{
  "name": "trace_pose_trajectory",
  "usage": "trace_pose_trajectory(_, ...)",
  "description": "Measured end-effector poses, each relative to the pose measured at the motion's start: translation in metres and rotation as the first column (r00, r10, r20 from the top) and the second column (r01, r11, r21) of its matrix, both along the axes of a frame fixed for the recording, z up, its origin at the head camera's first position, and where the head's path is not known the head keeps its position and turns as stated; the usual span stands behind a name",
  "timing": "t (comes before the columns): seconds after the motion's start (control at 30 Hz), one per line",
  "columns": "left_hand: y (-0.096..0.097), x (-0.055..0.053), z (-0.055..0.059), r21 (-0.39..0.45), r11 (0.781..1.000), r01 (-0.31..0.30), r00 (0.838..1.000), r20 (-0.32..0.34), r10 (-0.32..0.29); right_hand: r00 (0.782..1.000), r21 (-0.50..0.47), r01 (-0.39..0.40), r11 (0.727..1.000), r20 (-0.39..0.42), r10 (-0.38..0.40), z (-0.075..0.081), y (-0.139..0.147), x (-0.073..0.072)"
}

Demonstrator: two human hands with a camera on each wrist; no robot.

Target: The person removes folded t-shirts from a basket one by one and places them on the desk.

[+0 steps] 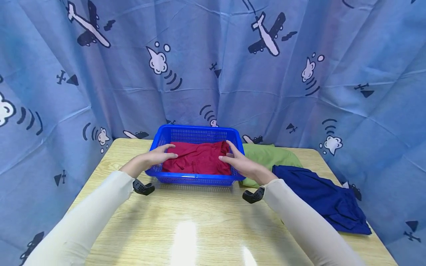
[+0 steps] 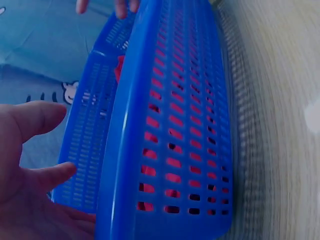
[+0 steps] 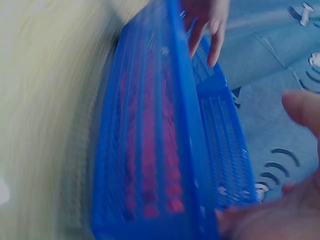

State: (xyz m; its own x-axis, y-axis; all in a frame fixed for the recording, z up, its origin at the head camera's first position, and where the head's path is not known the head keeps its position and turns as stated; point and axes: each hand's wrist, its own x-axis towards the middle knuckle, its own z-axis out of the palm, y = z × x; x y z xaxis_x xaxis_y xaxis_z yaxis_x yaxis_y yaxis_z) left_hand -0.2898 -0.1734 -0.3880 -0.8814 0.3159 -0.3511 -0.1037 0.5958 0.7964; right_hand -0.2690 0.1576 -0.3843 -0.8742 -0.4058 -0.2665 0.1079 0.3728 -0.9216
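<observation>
A blue plastic basket with slotted walls stands on the table, and a folded red garment lies inside it. My left hand hovers over the basket's left end, fingers spread loosely toward the garment. Mirroring it, my right hand is over the right end, thumb and fingers apart near the garment's bunched edge. In the left wrist view, the thumb and fingers stay apart beside the basket's rim. Red fabric shows through the slots in the right wrist view, which is blurred.
Right of the basket lies a green cloth, partly behind the basket and right hand. A dark blue garment overlaps it and reaches the right edge of the wooden table. A blue curtain with airplane prints hangs behind and on both sides.
</observation>
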Motion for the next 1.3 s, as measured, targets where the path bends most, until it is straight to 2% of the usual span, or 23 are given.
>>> trace_pose_trajectory(0.07,0.000,-0.002,-0.001,0.006,1.000,-0.007,0.998,0.066,0.007,0.994,-0.039,0.058,0.998,0.093,-0.054,-0.004,-0.006,-0.003)
trace_pose_trajectory(0.13,0.001,-0.005,-0.002,0.006,1.000,-0.016,0.994,0.105,0.016,0.983,-0.069,0.122,0.990,0.148,-0.111,-0.008,-0.011,-0.007)
trace_pose_trajectory(0.3,0.003,-0.013,-0.010,0.013,0.999,-0.050,0.984,0.169,0.047,0.964,-0.035,0.204,0.978,0.180,-0.194,-0.015,-0.021,-0.016)
trace_pose_trajectory(0.6,0.005,-0.018,-0.020,-0.040,0.999,-0.020,0.983,0.182,0.027,0.946,-0.014,0.242,0.970,0.225,-0.233,-0.031,-0.030,-0.033)
trace_pose_trajectory(0.93,0.010,-0.023,-0.030,0.011,0.999,-0.051,0.983,0.178,0.048,0.934,0.030,0.253,0.967,0.253,-0.252,-0.030,-0.029,-0.032)
trace_pose_trajectory(1.07,0.011,-0.022,-0.032,0.044,0.996,-0.075,0.980,0.189,0.065,0.922,0.049,0.281,0.958,0.265,-0.284,-0.037,-0.028,-0.036)
trace_pose_trajectory(1.17,0.011,-0.022,-0.033,0.098,0.987,-0.130,0.972,0.209,0.108,0.914,0.063,0.281,0.958,0.286,-0.287,-0.037,-0.027,-0.036)
trace_pose_trajectory(1.3,0.011,-0.024,-0.034,0.170,0.965,-0.198,0.959,0.239,0.155,0.921,0.078,0.255,0.964,0.283,-0.266,-0.039,-0.027,-0.038)
